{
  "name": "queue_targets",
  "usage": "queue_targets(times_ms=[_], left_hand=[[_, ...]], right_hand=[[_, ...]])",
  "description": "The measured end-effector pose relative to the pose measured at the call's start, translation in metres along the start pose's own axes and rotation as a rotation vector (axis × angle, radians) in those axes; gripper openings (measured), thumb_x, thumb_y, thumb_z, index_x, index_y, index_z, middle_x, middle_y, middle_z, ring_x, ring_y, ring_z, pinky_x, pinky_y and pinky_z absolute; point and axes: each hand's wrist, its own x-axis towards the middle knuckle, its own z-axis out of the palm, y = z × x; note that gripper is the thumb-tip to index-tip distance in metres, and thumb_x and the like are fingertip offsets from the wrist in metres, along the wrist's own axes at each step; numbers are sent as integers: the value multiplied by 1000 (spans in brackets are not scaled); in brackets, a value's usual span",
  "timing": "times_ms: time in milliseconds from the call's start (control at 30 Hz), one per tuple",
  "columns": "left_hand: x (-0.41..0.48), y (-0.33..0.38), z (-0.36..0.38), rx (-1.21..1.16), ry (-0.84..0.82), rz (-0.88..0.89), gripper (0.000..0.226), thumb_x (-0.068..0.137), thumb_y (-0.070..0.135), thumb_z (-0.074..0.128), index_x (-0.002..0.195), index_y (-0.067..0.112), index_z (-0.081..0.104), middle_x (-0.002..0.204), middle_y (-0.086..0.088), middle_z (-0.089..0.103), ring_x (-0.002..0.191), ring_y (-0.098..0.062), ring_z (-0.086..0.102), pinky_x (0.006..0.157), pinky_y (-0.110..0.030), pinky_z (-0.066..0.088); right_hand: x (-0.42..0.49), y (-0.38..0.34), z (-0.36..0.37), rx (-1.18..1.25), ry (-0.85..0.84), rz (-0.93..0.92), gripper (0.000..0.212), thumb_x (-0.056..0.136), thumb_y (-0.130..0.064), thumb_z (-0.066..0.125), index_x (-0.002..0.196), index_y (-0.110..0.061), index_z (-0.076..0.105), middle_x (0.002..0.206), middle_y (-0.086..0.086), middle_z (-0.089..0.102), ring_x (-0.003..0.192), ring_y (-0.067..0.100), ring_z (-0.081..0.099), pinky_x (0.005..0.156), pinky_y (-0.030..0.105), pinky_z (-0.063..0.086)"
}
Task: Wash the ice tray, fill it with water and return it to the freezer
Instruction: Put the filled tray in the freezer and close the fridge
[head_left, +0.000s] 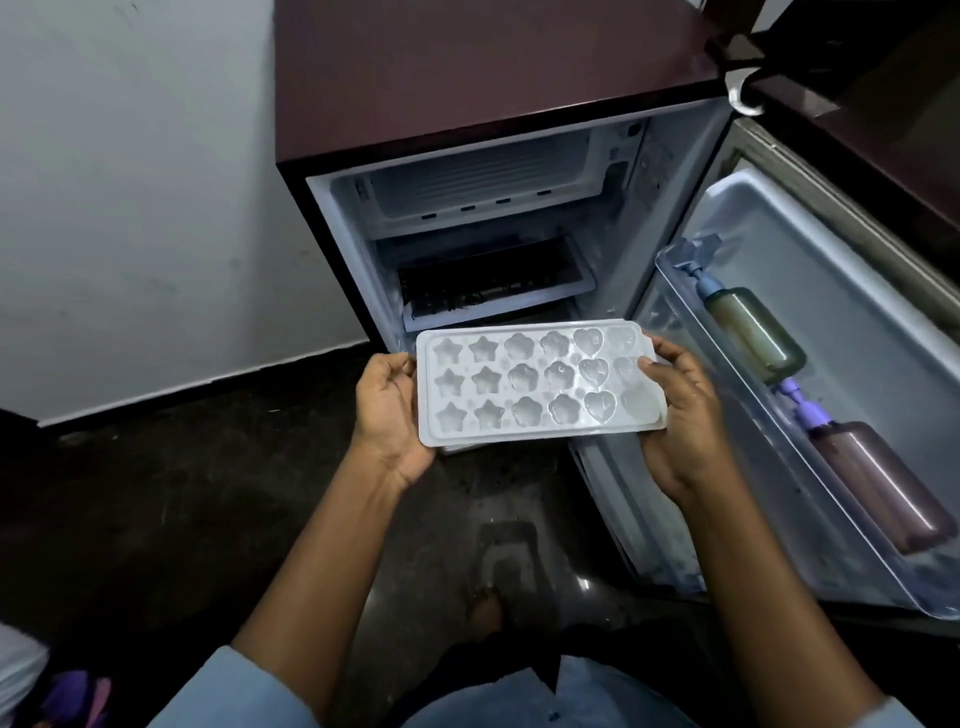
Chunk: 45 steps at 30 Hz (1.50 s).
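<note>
Head view: both forearms reach forward from the bottom of the frame, bare from the rolled pale-blue sleeves (218, 691) up, and converge on a white ice tray (537, 384) held level in front of the open fridge (467, 104).

The left hand (387, 410) grips the tray's left short end, palm turned inward to the right, thumb on the rim near the top corner, fingers curled beneath the tray and mostly hidden. The wrist bends slightly outward, and the forearm runs down and left toward the sleeve.

The right hand (680, 410) clasps the right short end, palm facing left. Its thumb lies across the top over the rightmost cells, and the other fingers wrap under the edge. That forearm runs down and right to the frame's lower edge.

The tray sits between the two hands, above the dark floor (156, 519), just before the fridge's lower shelves and below the freezer box (483, 187). Its cells are in three rows: stars at left, flowers in the middle, hearts at right. Whether they hold water I cannot tell.

The fridge door (810, 322) stands swung open to the right, with two pump bottles, one yellowish (748, 327) and one brownish (878, 483), lying in its rack.
</note>
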Motion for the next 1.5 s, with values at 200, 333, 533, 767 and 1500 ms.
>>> queue_targets(times_ms=[200,333,533,767,1500], left_hand=[[41,17,8,-68,184,39,45,109,44,43,130,9,61,140,-23,69,131,-43,65,105,-58,56],[68,17,8,-25,224,93,32,109,34,48,109,11,70,110,-11,78,109,-30,75,94,-50,62],[115,19,9,-16,282,187,28,107,18,53,103,10,80,102,-6,82,92,-20,80,73,-38,68],[169,27,20,107,253,341,42,105,15,55,73,15,82,81,-3,82,72,-17,81,54,-33,63],[283,105,51,370,115,661,38,105,46,57,126,20,76,119,-7,81,113,-29,75,101,-48,59]], right_hand=[[57,3,21,-21,-3,25,30,99,-3,56,127,-13,61,112,5,76,92,20,75,68,33,61],[98,6,31,-71,-17,12,31,100,-4,56,130,-12,62,114,4,76,96,18,73,70,30,60],[156,23,45,-126,-46,-42,28,99,-2,59,120,-17,70,107,-1,80,96,14,76,75,25,60],[218,37,62,-305,-40,-250,64,86,-25,64,147,-6,56,139,1,68,129,15,63,106,31,52],[356,5,143,-811,-3,-497,62,106,-37,55,160,-13,37,162,11,43,140,28,48,94,22,38]])
